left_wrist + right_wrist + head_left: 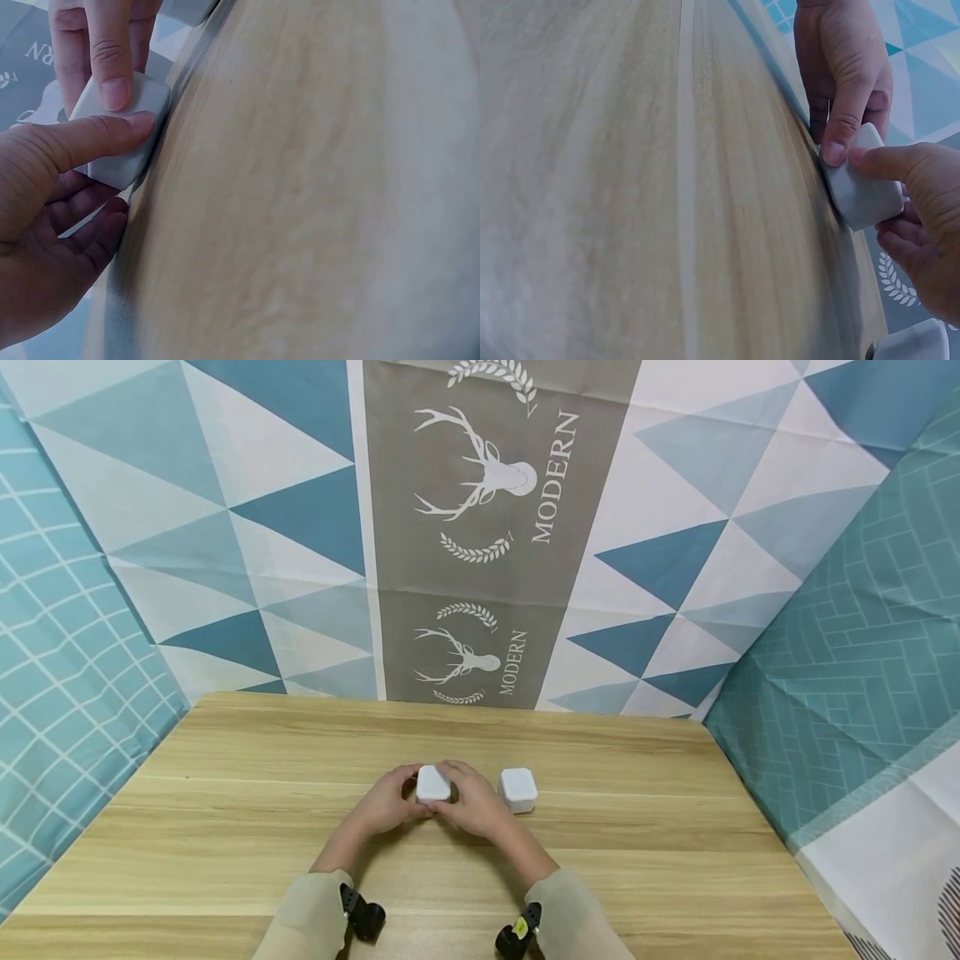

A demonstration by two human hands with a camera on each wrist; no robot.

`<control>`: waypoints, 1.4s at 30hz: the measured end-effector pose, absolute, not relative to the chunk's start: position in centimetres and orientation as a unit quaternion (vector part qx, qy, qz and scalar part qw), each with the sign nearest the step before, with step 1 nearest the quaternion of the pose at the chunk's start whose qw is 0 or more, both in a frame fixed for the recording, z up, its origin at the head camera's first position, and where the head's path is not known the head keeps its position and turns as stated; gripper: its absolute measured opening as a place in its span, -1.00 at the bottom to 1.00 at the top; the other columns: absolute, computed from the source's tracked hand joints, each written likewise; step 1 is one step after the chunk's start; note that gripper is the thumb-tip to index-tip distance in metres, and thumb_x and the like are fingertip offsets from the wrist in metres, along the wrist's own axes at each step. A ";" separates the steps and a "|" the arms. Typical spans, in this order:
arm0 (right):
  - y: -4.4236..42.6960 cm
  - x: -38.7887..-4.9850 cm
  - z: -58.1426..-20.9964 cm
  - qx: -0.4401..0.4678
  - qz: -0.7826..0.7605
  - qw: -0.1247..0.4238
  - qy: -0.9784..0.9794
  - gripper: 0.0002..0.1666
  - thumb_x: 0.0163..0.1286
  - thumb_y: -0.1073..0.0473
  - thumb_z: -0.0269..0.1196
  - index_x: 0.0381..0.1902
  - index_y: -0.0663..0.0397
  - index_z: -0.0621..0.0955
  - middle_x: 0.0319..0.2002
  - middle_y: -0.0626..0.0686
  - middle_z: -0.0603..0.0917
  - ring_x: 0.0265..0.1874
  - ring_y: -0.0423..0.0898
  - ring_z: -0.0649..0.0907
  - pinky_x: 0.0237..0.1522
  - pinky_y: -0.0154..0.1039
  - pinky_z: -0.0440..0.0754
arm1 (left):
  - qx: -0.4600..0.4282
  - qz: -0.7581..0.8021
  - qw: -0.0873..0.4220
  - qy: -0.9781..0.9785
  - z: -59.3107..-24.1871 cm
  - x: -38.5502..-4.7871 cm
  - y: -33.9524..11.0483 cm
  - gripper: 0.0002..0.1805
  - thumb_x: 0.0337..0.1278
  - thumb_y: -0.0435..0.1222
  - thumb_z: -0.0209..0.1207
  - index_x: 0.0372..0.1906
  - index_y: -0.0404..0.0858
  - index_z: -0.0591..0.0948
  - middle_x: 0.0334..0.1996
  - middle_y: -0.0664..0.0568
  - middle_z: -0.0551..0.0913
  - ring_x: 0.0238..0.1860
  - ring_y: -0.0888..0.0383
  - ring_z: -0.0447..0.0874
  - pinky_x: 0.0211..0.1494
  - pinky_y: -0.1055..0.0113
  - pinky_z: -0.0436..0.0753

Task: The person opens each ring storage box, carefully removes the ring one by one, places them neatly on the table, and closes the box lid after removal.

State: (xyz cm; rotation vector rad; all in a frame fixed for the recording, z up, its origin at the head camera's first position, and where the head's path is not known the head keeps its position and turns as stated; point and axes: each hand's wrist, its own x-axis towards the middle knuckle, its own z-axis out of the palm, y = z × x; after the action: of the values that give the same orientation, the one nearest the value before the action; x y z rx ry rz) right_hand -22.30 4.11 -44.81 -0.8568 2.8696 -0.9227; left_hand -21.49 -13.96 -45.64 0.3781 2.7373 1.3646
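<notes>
The left hand and the right hand pinch one white block together; both thumbs press on its near face, with the tips close to each other, and the other fingers go to its sides and behind; this block is at the middle of the table, toward the far edge, but I cannot tell whether it touches the wood; a second block, also white, stands on the table just beside the right hand; each sleeve is pale and has a black camera near it; behind the table hangs a patterned cloth.
</notes>
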 end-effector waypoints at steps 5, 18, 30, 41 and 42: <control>4.3 -22.4 -44.7 -0.277 -0.308 0.018 0.910 -0.26 0.24 0.00 0.27 0.31 0.16 0.36 0.30 0.15 0.41 0.32 0.03 0.37 0.35 -0.08 0.32 | 0.125 0.442 0.030 0.888 -45.6 -21.5 -13.9 -0.26 -0.18 -0.33 0.41 0.19 -0.47 0.40 0.13 -0.27 0.49 0.20 -0.17 0.44 0.28 0.00 0.43; 4.3 -22.8 -44.6 -0.288 -0.312 0.039 0.905 -0.28 0.30 -0.01 0.22 0.33 0.17 0.33 0.32 0.19 0.37 0.34 0.06 0.33 0.37 -0.05 0.28 | 0.127 0.434 0.028 0.891 -45.6 -21.5 -14.0 -0.29 -0.14 -0.30 0.40 0.20 -0.43 0.42 0.12 -0.26 0.51 0.20 -0.16 0.43 0.29 -0.05 0.39; 4.4 -22.9 -44.4 -0.281 -0.328 0.052 0.900 -0.27 0.30 -0.05 0.20 0.33 0.18 0.33 0.34 0.22 0.34 0.36 0.08 0.31 0.38 -0.02 0.26 | 0.128 0.435 0.030 0.891 -45.4 -21.5 -13.9 -0.30 -0.13 -0.32 0.39 0.21 -0.42 0.42 0.12 -0.26 0.51 0.20 -0.15 0.42 0.31 -0.05 0.38; 4.5 -22.8 -44.2 -0.277 -0.332 0.059 0.900 -0.27 0.31 -0.05 0.20 0.33 0.18 0.33 0.34 0.21 0.34 0.37 0.07 0.30 0.39 -0.02 0.25 | 0.130 0.435 0.031 0.891 -45.2 -21.3 -13.8 -0.30 -0.13 -0.33 0.38 0.20 -0.43 0.42 0.11 -0.25 0.52 0.19 -0.15 0.43 0.29 -0.07 0.38; 4.5 -22.8 -44.3 -0.278 -0.329 0.059 0.901 -0.27 0.31 -0.06 0.20 0.33 0.18 0.33 0.34 0.21 0.34 0.37 0.07 0.30 0.39 -0.02 0.25 | 0.129 0.434 0.031 0.891 -45.2 -21.3 -13.8 -0.31 -0.13 -0.32 0.38 0.20 -0.43 0.43 0.11 -0.25 0.52 0.19 -0.15 0.43 0.29 -0.06 0.39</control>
State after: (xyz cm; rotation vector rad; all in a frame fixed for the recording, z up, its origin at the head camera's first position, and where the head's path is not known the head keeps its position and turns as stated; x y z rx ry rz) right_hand -22.78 4.47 -44.25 -0.8413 2.7279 -0.9979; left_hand -21.31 -13.83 -45.20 0.3978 2.7456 1.3382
